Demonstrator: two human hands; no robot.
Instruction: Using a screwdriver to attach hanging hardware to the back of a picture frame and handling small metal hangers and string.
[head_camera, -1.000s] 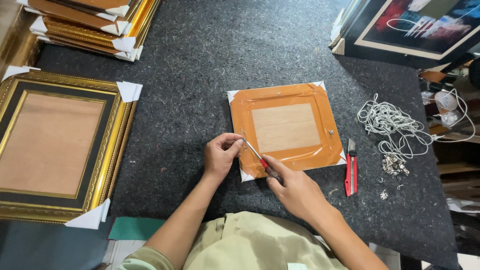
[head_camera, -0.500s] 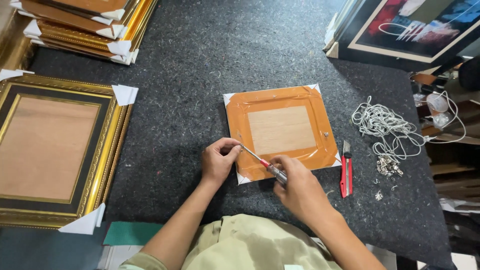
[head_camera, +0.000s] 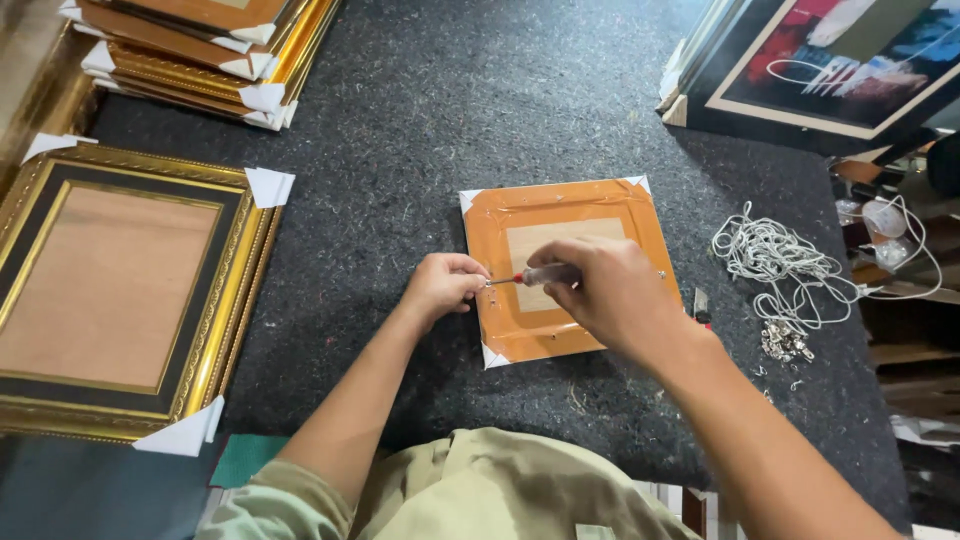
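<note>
A small orange picture frame (head_camera: 600, 208) lies face down on the dark felt table (head_camera: 450, 130), with white paper guards on its corners. My right hand (head_camera: 605, 290) grips a screwdriver (head_camera: 525, 277) with a clear handle and a red collar. Its tip points left at the frame's left edge. My left hand (head_camera: 445, 285) rests at that edge with fingers pinched at the tip, on something too small to make out.
A large gold and black frame (head_camera: 120, 290) lies at the left, and a stack of gold frames (head_camera: 200, 50) at the top left. A coil of white cord (head_camera: 780, 265) and small metal hangers (head_camera: 785, 342) lie right of the orange frame. A framed picture (head_camera: 830, 60) leans at the top right.
My right hand has swung up over the frame, turning the screwdriver from a diagonal to nearly level, tip at the left edge. The red-handled cutter is now almost hidden behind my right wrist.
</note>
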